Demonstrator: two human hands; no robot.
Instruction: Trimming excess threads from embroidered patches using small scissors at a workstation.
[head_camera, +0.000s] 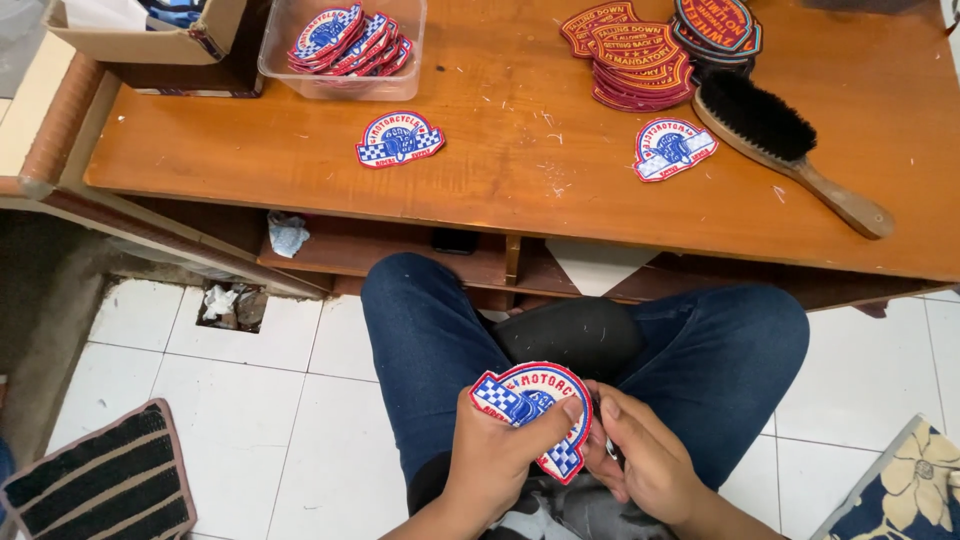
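Head view: embroidered patch (533, 412) held over lap, below wooden surface (520, 150).

Left hand (500, 455) grasping patch from below, thumb pressed across its face, lower edge hidden behind fingers. Right hand (645, 455) curled just beside patch's right edge, touching it; small tool maybe pinched inside, too hidden to tell. Forearms cut off at bottom edge. On surface, well apart from hands: two loose matching patches (400, 138), clear tray of patches (345, 45), red patch stack (640, 60), wooden brush (785, 145). Cardboard box (150, 30) cut off top left.
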